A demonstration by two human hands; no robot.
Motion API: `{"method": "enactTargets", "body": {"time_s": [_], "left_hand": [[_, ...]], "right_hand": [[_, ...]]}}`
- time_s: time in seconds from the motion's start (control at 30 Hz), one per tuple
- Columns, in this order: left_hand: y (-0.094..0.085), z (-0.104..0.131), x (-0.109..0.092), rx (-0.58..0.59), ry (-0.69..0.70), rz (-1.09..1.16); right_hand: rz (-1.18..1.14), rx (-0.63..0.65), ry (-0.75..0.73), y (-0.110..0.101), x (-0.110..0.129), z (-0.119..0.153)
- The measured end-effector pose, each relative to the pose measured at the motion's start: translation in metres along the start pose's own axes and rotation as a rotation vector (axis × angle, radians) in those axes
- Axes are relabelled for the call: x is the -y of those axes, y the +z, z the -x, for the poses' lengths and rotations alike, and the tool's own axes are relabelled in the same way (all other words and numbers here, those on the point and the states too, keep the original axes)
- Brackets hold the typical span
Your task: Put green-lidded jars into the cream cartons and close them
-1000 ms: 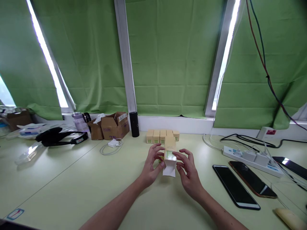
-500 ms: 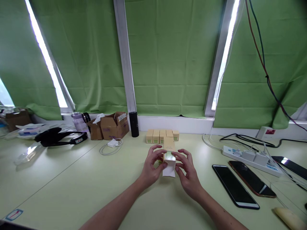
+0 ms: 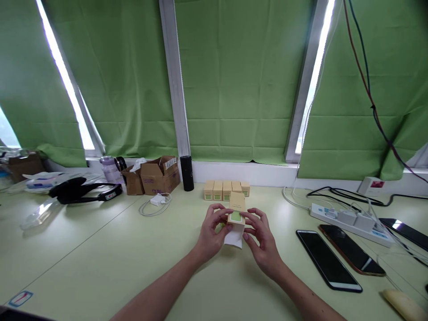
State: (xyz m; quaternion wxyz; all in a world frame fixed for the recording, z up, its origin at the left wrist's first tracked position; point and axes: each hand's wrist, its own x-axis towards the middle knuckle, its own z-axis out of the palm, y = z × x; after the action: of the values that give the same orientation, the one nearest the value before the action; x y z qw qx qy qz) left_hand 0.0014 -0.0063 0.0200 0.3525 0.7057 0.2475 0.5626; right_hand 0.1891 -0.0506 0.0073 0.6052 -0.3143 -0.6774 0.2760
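Between my hands is a small tan cardboard box (image 3: 237, 201) with a green label on its side. Its near end is open, and a white flap hangs out toward me. My left hand (image 3: 214, 228) grips the box's left side, fingers on top and thumb near the flap. On the other side my right hand (image 3: 260, 232) holds the right edge with bent fingers, thumb beside the flap. Something yellow-green shows by my left fingers, too small to name. Behind the box several similar small boxes (image 3: 217, 191) stand in a row.
To the right lie a phone with a white edge (image 3: 327, 261), a brown-cased phone (image 3: 352, 249) and a power strip (image 3: 349, 223) with cables. At left are a charger with cable (image 3: 158, 199), brown cartons (image 3: 160, 176), a black cylinder (image 3: 186, 174) and a black headset (image 3: 85, 191).
The box has tilted slightly and its flap has swung a little to the left. Glare has left the green label. Both hands keep nearly the same place.
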Motion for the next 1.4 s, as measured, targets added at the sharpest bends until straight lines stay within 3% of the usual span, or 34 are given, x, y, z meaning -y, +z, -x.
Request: {"method": "enactTargets", "body": {"time_s": [0.73, 0.87, 1.1, 1.4], "left_hand": [[0.007, 0.006, -0.005, 0.023, 0.032, -0.110], [0.004, 0.007, -0.009, 0.087, 0.011, -0.129], [-0.001, 0.008, -0.014, 0.296, -0.032, -0.133], [0.002, 0.010, -0.015, 0.301, -0.067, -0.186]], "right_hand": [[0.020, -0.126, 0.049, 0.003, -0.011, -0.001], [0.002, -0.138, 0.075, 0.002, -0.014, -0.002], [-0.026, -0.182, 0.095, -0.003, -0.014, -0.006], [-0.027, -0.184, 0.112, -0.001, -0.017, -0.005]]}}
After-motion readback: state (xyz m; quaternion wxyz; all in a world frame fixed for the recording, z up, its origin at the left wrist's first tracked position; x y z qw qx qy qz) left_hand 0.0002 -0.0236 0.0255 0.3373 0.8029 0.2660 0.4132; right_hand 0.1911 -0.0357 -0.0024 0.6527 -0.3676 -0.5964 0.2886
